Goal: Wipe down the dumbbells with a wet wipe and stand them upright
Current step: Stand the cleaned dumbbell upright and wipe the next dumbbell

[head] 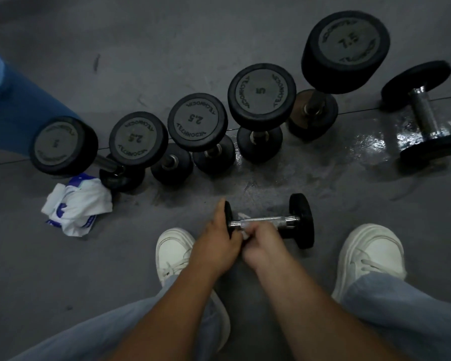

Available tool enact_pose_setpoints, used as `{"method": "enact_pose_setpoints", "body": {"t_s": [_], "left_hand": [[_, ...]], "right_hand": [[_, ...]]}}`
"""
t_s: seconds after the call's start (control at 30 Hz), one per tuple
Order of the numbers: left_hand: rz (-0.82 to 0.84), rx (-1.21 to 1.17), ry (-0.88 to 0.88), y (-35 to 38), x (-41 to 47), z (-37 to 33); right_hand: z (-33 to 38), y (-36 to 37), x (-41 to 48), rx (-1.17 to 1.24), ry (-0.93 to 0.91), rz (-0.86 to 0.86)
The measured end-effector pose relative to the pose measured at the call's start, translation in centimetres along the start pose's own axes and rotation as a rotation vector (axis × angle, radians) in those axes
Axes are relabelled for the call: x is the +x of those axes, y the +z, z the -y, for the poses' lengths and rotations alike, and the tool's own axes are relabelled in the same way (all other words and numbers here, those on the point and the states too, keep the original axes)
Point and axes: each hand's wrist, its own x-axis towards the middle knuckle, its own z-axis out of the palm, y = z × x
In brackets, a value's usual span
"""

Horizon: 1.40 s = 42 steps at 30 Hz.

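**Seven dumbbells on a grey gym floor, one held in both hands**

One small dumbbell (284, 220) lies on its side on the floor (167, 48), between two white shoes (173, 254). The left hand (219, 238) grips its left head, thumb up along the rubber. The right hand (261, 241), blurred, curls round the chrome handle with a white wet wipe (244, 217) bunched under its fingers. The two hands touch.

Behind them, five upright dumbbells (197, 122) stand in one row. Left to right they read: an unreadable number, 2.5, 2.5, 5, 7.5. One lying dumbbell (425, 113) rests far right, beside a wet patch (370, 142). One crumpled white-and-blue wipe packet (77, 204) lies at the row's left end.
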Motion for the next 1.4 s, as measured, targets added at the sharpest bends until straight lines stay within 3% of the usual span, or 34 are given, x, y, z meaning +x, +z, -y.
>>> {"method": "enact_pose_setpoints", "body": {"t_s": [0.5, 0.73, 1.07, 1.2, 1.3, 1.4], "left_hand": [[0.014, -0.104, 0.0, 0.3, -1.1, 0.3], [0.041, -0.163, -0.037, -0.1, -0.7, -0.1], [0.035, -0.134, -0.012, 0.0, -0.4, 0.5], [0.038, -0.117, -0.003, 0.0, -0.4, 0.4], [0.033, -0.106, 0.007, 0.2, -0.6, 0.5], [0.029, -0.114, 0.005, 0.2, -0.5, 0.6]], "right_hand": [[-4.5, -1.6, 1.4, 0.049, -0.106, 0.15], [-2.3, 0.2, 1.5, -0.121, -0.185, -0.037], [-4.6, -2.6, 0.7, -0.133, -0.304, -0.066], [-4.6, -3.5, 1.8, -0.329, -0.33, -0.134], [-3.0, -2.3, 2.7, -0.445, -0.163, -0.075], [-0.6, -2.1, 1.5, -0.415, 0.049, 0.122]]}}
